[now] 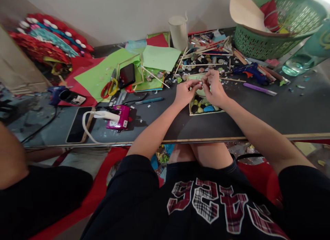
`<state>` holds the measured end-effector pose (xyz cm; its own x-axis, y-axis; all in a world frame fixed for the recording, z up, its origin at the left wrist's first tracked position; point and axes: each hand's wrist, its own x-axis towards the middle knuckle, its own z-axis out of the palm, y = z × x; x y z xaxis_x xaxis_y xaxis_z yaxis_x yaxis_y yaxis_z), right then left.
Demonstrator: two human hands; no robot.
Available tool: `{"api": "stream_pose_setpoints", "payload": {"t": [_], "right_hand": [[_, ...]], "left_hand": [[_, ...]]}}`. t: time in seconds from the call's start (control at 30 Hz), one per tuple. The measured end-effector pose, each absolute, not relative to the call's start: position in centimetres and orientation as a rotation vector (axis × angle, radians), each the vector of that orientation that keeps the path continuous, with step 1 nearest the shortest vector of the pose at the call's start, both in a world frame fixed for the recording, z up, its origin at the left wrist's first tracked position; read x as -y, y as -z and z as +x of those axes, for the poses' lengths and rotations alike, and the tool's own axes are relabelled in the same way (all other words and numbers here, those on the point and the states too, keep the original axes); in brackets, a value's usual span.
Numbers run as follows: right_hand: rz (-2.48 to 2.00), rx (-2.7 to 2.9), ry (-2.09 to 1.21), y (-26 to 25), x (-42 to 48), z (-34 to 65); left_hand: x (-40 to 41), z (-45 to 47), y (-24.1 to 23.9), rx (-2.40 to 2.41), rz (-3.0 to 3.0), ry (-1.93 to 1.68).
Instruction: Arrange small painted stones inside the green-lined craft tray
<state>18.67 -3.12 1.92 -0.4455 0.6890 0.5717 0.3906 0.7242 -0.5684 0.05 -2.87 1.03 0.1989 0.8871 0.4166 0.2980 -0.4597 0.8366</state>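
My left hand [186, 93] and my right hand [214, 89] meet over a shallow frame-like box [190, 114] on the dark table. Their fingertips are pinched together around a small whitish piece [201, 83], too small to name. Inside the box lie painted pebbles: a blue one [208, 108], several yellow ones and dark ones. A pale green surface shows at the back of the box, partly covered by my hands.
Scissors [112, 87], paper sheets [161, 57] and a magenta power adapter [121, 117] are left. Loose pebbles [206, 59], a blue glue gun [251, 72], a purple pen [260, 89] and a green basket [250, 44] stand behind and right. Another person's arm [11, 157] is at left.
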Motion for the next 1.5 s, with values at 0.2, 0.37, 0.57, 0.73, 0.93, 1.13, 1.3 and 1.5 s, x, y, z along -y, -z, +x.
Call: {"api": "stream_pose_setpoints", "payload": {"t": [0.2, 0.37, 0.57, 0.73, 0.93, 1.13, 1.3, 1.5], "right_hand": [[-0.839, 2.095, -0.436, -1.4, 2.7, 18.6], [-0.857, 2.123, -0.416, -1.2, 2.6, 18.6], [-0.892, 2.095, -0.364, -1.3, 2.6, 18.8], [-0.943, 1.996, -0.304, -1.5, 2.4, 19.4], [-0.914, 1.969, -0.372, -1.8, 2.5, 19.8], [-0.931, 1.952, -0.382, -1.5, 2.4, 19.5], [-0.96, 1.936, -0.338, -1.0, 1.8, 19.7], [-0.998, 1.93, -0.348, -0.7, 1.5, 19.8]], "left_hand": [[3.5, 0.3, -1.7, -1.22, 2.013, -1.251], [3.6, 0.2, -1.8, -1.292, 2.101, -1.216], [3.4, 0.0, -1.7, -1.325, 2.156, -1.214], [2.3, -1.4, -1.3, -1.344, 2.134, -1.27], [2.4, -1.7, -1.6, -1.161, 2.212, -1.075], [3.5, -1.0, -3.1, -1.243, 2.427, -0.623], [3.1, -1.1, -3.1, -1.309, 2.429, -0.62], [2.5, -1.1, -1.9, -1.281, 2.425, -0.718]]}}
